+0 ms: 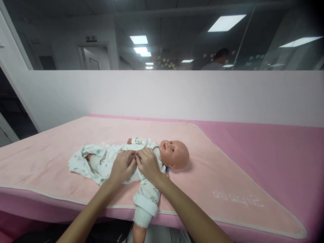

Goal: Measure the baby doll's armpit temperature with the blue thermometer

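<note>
A baby doll [174,153] lies on its back on a pale pink blanket [63,148], head to the right. It wears a white printed romper [101,160]. My left hand [123,166] and my right hand [148,163] rest side by side on the doll's chest, fingertips pinched on the front of the romper where its two edges meet. One sleeved doll arm [146,202] hangs over the table's near edge. The other doll hand [129,141] shows at the far side.
The blanket covers a pink padded table [278,155] against a white low wall [162,94]. Above the wall is a glass pane, with a person [217,60] behind it. Bare pink surface stretches to the right of the blanket.
</note>
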Demonstrator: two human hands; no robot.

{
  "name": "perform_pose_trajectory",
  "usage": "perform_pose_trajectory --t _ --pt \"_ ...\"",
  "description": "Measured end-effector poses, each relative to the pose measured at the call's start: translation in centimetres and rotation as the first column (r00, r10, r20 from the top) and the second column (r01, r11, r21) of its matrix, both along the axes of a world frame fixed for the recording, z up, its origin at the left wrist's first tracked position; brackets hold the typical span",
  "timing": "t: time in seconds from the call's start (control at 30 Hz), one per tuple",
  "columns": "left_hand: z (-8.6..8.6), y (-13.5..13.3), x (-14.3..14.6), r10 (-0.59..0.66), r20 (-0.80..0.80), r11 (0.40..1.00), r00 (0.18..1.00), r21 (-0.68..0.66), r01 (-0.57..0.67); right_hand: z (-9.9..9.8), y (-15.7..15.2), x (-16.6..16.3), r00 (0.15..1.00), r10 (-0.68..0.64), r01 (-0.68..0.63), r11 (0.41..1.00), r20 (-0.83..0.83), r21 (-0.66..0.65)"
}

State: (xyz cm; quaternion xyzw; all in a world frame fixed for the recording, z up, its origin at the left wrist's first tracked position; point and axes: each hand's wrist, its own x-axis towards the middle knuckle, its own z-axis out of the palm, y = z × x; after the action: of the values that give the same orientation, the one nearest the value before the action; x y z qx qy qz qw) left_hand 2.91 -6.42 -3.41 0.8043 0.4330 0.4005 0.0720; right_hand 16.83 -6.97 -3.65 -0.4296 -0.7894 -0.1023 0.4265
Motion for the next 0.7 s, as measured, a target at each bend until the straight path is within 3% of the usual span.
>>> perform_pose_trajectory --t 0.07,0.13,0.47,0.7 --pt "-1.1 -1.2 1.0 0.121 0.008 0.988 0.993 0.097 -0.121 0.1 -0.1 0.0 1.000 0.009 -0.009 1.000 0.006 0.003" --pt "-1.8 -1.8 1.6 0.159 0.042 0.978 0.986 0.130 -0.163 0.1 -0.2 0.0 1.000 0.018 -0.018 1.000 -0.004 0.005" --pt "-1.7 -2.0 2.2 0.190 0.287 0.977 0.939 0.038 -0.209 0.3 -0.3 -0.2 0.994 0.052 -0.051 0.999 -0.093 0.013" --pt "-1.6 -2.2 2.2 0.171 0.366 0.983 0.915 0.000 -0.184 0.3 -0.2 -0.1 0.990 0.050 -0.048 0.999 -0.129 0.022"
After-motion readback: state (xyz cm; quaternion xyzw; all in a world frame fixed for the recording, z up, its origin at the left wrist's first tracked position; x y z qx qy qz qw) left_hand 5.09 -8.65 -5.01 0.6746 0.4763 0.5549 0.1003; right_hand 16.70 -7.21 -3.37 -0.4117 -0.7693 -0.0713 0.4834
